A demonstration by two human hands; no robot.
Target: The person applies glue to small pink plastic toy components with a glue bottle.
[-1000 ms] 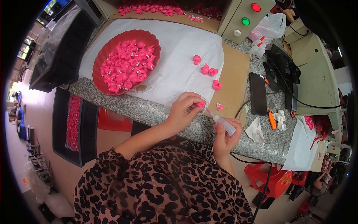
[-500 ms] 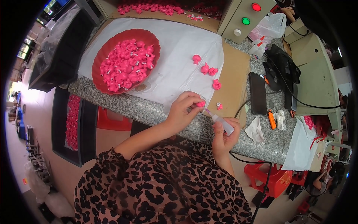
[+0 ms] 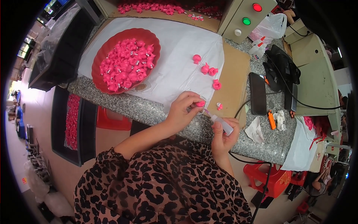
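- Our left hand (image 3: 182, 110) pinches a small pink piece (image 3: 200, 103) at the counter edge (image 3: 149, 108).
- Our right hand (image 3: 223, 136) is clamped on a small squeeze bottle (image 3: 220, 123), tip touching the piece.
- Red bowl (image 3: 108, 50) of pink pieces sits well apart, upper left.

A speckled grey stone counter (image 3: 123, 100) carries matt white paper (image 3: 179, 56), glossy red plastic bowl (image 3: 108, 48), brown cardboard sheet (image 3: 233, 78) and glossy black phone (image 3: 258, 93); the near squeeze bottle (image 3: 222, 124) looks translucent plastic.

Red bowl (image 3: 105, 52), pink pieces (image 3: 126, 67), leopard-print sleeves (image 3: 123, 164)
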